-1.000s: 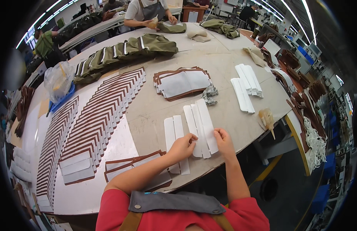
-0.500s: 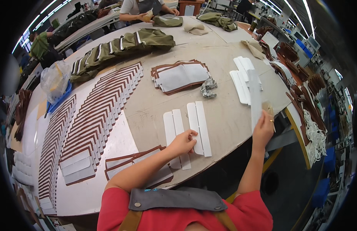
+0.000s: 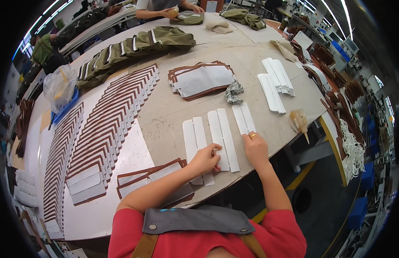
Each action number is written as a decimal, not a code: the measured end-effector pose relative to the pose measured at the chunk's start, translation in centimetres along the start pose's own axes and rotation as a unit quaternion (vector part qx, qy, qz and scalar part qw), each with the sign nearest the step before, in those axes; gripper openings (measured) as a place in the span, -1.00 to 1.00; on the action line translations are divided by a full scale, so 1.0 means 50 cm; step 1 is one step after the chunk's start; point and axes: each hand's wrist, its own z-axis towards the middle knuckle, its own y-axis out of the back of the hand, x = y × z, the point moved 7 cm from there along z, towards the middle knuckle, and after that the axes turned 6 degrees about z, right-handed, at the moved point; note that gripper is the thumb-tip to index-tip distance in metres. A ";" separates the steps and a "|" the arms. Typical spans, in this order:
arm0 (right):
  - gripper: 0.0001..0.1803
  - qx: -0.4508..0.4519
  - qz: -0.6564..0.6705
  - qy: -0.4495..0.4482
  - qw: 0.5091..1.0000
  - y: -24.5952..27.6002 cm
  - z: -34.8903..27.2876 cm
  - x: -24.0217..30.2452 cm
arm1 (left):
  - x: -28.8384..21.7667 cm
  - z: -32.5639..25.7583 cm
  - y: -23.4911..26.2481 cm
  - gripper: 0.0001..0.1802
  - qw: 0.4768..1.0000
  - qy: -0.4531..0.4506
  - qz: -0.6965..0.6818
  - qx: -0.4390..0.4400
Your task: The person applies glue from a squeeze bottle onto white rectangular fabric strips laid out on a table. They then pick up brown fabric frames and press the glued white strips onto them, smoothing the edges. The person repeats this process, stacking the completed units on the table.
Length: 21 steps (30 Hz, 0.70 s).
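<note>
Three pairs of long white strips lie side by side near the table's front edge: a left pair (image 3: 194,137), a middle pair (image 3: 223,131) and a right pair (image 3: 243,117). My left hand (image 3: 205,159) rests on the near ends of the left and middle pairs, fingers curled and pressing down. My right hand (image 3: 255,148), with a ring, lies flat at the near end of the right pair, fingers touching the strip. Neither hand lifts anything.
Brown-edged white pieces (image 3: 152,176) lie by my left forearm. Long fanned rows of brown-and-white pieces (image 3: 109,120) fill the left. A stack of brown-edged panels (image 3: 201,79), crumpled foil (image 3: 234,91), more white strips (image 3: 274,84), green garments (image 3: 135,45) and another person (image 3: 165,6) lie beyond.
My right hand went out past the table's right edge, then came back and a third pair of white strips now lies right of the others. My left hand stayed on the strips.
</note>
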 end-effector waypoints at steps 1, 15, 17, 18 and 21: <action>-0.86 -0.008 0.004 0.000 1.000 0.002 0.000 0.003 | -0.002 -0.001 0.000 -0.64 1.000 0.003 0.008 0.001; -0.82 -0.026 0.087 -0.035 0.995 -0.012 -0.010 0.023 | -0.156 0.088 -0.050 -0.74 0.897 -0.317 0.306 -0.043; -0.80 0.000 0.105 -0.052 0.993 -0.014 -0.014 0.023 | -0.139 0.124 -0.070 -0.71 0.884 -0.359 0.289 -0.084; -0.79 0.016 0.113 -0.065 0.991 -0.020 -0.019 0.019 | -0.133 0.133 -0.079 -0.69 0.877 -0.379 0.277 -0.101; -0.79 0.003 0.121 -0.081 0.989 -0.017 -0.025 0.010 | -0.113 0.146 -0.091 -0.64 0.905 -0.334 0.251 -0.074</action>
